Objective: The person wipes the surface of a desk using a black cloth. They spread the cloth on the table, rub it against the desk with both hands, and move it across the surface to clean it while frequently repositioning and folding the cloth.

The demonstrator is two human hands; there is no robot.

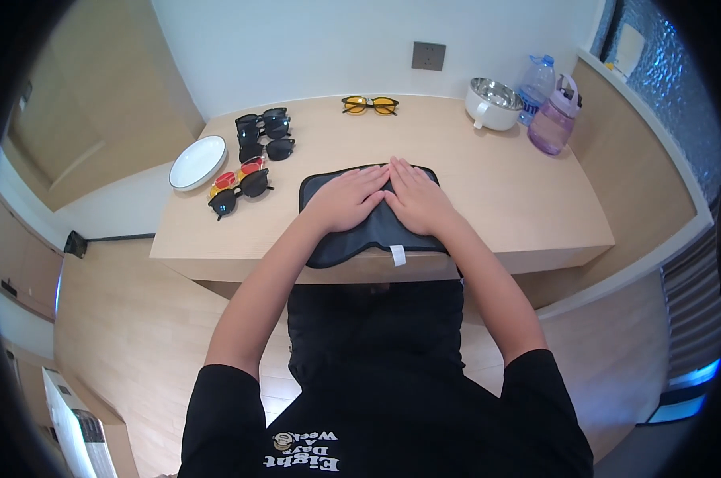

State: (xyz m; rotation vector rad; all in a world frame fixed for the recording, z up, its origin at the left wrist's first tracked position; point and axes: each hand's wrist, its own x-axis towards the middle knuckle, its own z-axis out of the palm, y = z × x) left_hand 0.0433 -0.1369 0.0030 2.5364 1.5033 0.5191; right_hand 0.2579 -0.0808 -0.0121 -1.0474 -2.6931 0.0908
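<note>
A dark grey cloth mat with black edging (352,243) lies at the front of the desk, its near edge hanging slightly over. A small white tag (398,255) sticks out from that edge. Both palms rest flat on the mat: my left hand (348,197) and my right hand (418,199) meet at the fingertips near its far edge. Their fingers are stretched out and hold nothing. Left of the mat are black sunglasses (241,191), with red-and-yellow glasses (225,181) partly behind them.
Several more black sunglasses (266,150) are lined up farther back, beside a white plate (199,163). Yellow-lensed glasses (370,105) sit near the wall. At the back right stand a white-and-steel bowl (494,107), a clear bottle (537,86) and a purple bottle (553,126), next to a raised side panel (631,151).
</note>
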